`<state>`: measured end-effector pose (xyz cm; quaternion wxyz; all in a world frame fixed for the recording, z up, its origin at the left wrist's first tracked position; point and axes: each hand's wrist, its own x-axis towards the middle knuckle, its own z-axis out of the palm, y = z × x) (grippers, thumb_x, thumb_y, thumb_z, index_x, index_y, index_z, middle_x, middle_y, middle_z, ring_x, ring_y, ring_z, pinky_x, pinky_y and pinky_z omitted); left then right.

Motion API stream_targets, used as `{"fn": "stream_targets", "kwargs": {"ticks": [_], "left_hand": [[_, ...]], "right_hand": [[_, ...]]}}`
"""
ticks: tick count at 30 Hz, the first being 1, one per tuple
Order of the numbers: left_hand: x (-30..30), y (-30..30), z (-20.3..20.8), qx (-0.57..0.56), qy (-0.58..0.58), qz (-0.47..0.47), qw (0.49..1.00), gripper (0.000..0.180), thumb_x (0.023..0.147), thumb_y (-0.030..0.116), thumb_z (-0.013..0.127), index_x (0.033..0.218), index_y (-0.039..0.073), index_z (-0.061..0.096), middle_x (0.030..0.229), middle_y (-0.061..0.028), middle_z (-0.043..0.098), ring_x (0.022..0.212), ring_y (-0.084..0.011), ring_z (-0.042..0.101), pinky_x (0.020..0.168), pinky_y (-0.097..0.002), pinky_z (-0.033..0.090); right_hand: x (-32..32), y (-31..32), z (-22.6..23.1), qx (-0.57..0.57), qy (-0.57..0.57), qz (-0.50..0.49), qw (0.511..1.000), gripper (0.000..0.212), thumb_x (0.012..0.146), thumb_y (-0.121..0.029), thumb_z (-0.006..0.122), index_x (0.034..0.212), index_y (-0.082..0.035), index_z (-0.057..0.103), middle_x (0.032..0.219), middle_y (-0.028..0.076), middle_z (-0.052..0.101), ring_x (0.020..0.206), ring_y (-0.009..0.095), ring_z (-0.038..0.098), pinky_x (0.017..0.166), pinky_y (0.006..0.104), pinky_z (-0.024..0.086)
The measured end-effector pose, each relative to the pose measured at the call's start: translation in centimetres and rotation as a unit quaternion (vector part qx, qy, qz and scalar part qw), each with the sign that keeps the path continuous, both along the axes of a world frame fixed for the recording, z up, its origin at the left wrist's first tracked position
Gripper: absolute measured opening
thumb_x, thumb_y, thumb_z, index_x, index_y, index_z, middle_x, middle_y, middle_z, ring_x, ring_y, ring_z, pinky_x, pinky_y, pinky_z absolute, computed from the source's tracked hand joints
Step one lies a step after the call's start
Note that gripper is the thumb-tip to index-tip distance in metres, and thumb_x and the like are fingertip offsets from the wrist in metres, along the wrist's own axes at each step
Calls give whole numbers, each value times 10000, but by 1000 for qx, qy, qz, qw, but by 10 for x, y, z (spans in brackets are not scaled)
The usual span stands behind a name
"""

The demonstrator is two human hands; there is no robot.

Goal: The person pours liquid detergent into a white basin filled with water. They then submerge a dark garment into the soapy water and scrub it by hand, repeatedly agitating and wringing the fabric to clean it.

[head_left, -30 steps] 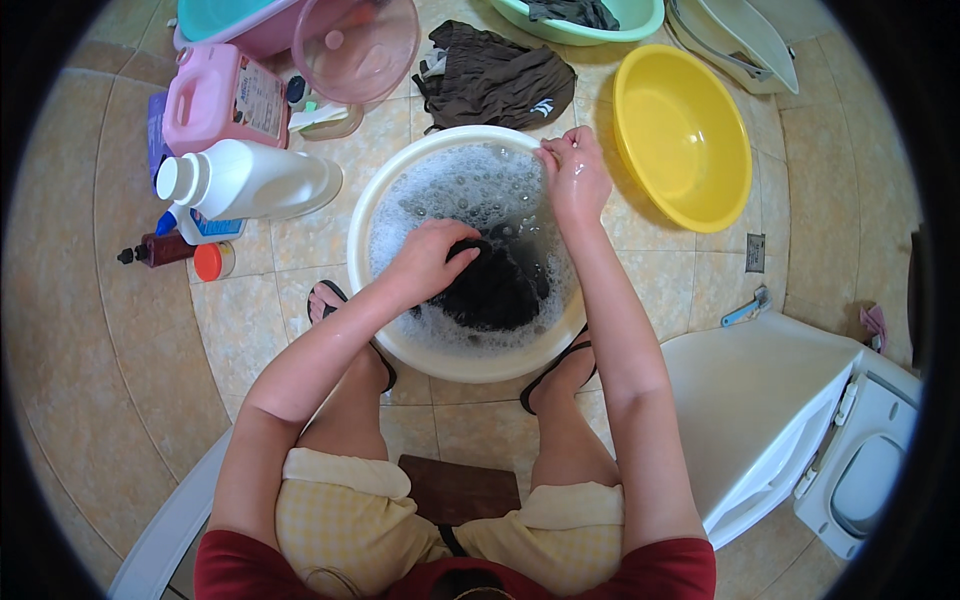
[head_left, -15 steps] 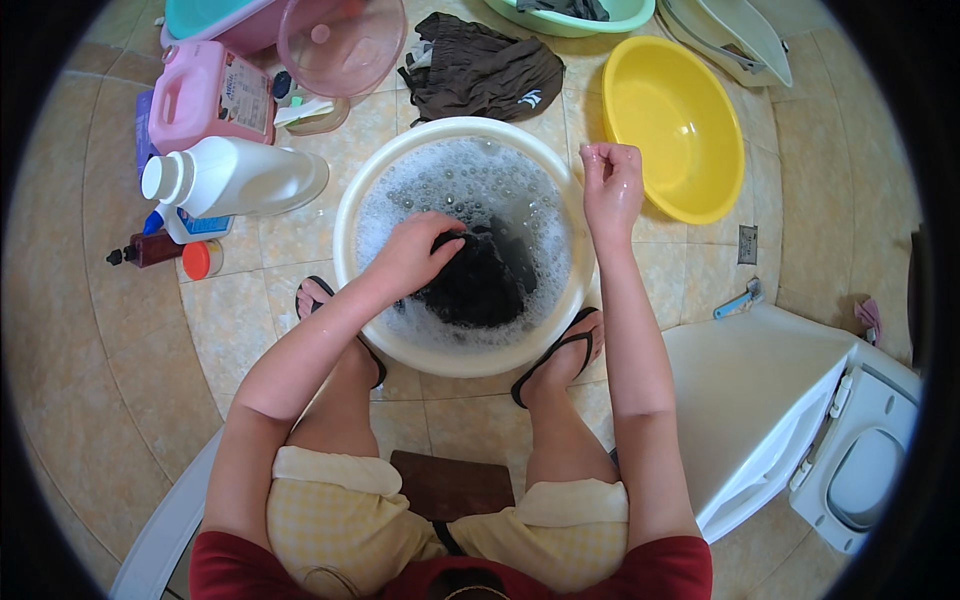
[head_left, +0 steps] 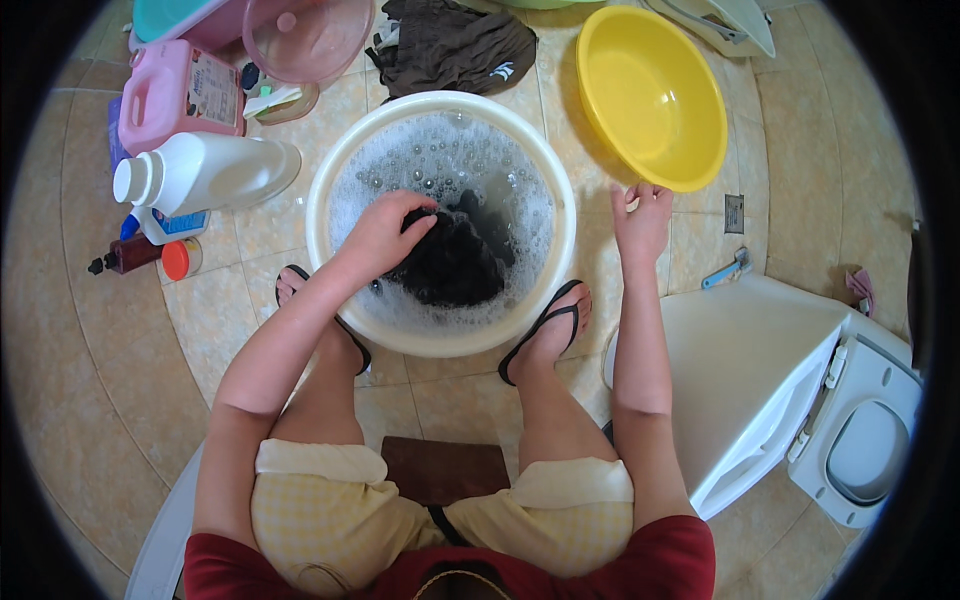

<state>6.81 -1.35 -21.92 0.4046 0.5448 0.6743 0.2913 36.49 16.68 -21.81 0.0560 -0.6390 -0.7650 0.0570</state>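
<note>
From the head view, here we are over the tub (head_left: 565, 225), and the black cloth (head_left: 450, 262) sits inside it, bunched in water and suds (head_left: 365, 180), left of the tub's middle. The left hand (head_left: 385, 232) is right on it, thumb and fingers pinching its upper left edge! So the cloth lies just to that hand's right and toward the wearer; bunched like this, it shows no clear long axis. The right hand (head_left: 642, 225) is the farther one, out past the tub's right rim, fingers curled in, and whether anything small is tucked there I cannot tell. Its fingertips are close by the yellow basin (head_left: 650, 90), to the tub's upper right; contact is unclear. Beyond the tub's far rim, a brown garment (head_left: 450, 50); to its left, a white bottle (head_left: 225, 175) and a pink jug (head_left: 165, 95).
</note>
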Motion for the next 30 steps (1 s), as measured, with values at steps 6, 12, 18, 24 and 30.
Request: {"fn": "stream_targets", "kwargs": {"ticks": [6,12,18,24,30], "left_hand": [[-5,-11,-17,30,107,44,993,358,888,278,550,1176,66,559,1213,-214,511,1124,-381,467,992,-431,341],[-1,-25,-42,-108,115,71,985,463,918,437,461,1256,125,514,1243,-263,461,1107,-464,452,1002,-485,318],[-9,-29,-36,-10,91,47,995,297,854,271,601,1036,41,558,1023,-190,525,939,-382,546,807,-409,456],[-16,-12,0,-19,-82,205,975,225,866,217,598,945,27,509,837,-122,551,770,-181,540,685,-287,435],[-1,7,23,83,-336,269,899,234,912,213,571,999,19,473,868,-23,562,810,-76,508,717,-226,428]], "right_hand": [[-27,-6,11,113,95,170,974,402,805,-171,607,1193,-88,546,1217,140,474,1035,360,500,847,417,447],[-104,-69,1,-134,256,363,886,365,820,-147,624,1165,-50,553,1147,161,558,1057,323,534,910,410,431],[-112,-105,-33,-208,198,388,876,231,853,-132,602,1052,-15,593,1108,157,597,984,309,591,886,379,451],[-116,-57,20,-398,476,78,780,208,955,-179,463,1103,-56,540,1008,72,646,925,187,604,852,288,443],[-134,-79,-4,-314,398,322,800,276,932,-232,530,1140,-52,509,1007,57,633,938,166,581,854,280,435]]}}
